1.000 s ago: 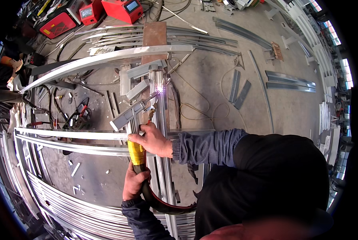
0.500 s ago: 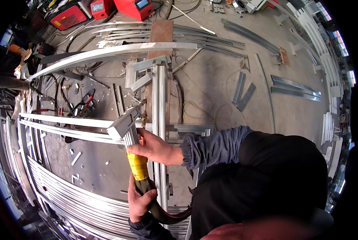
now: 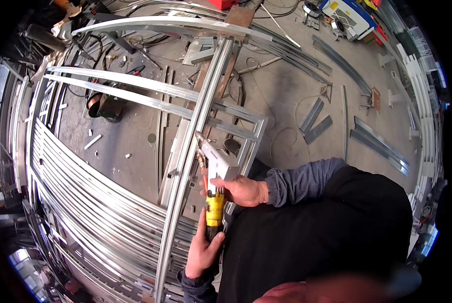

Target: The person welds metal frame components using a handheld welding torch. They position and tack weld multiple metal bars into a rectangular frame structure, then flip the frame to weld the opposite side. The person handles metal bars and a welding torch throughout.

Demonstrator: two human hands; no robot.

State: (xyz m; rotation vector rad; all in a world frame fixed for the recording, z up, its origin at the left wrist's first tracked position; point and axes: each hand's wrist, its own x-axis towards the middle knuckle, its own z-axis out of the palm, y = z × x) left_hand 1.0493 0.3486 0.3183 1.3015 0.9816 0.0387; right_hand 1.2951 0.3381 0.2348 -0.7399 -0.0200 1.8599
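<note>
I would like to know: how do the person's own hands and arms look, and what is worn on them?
Both the left hand and the right hand are bare, without gloves. The right sleeve is greyish blue and wrinkled, with a gathered cuff. The left sleeve looks dark blue.

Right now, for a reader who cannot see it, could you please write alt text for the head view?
A person's right hand and left hand hold a silver hand tool with yellow tape, its tip at a long metal rail, contact unclear. Shiny parallel bars stretch across the lower left; grey strips lie on the floor at right.
</note>
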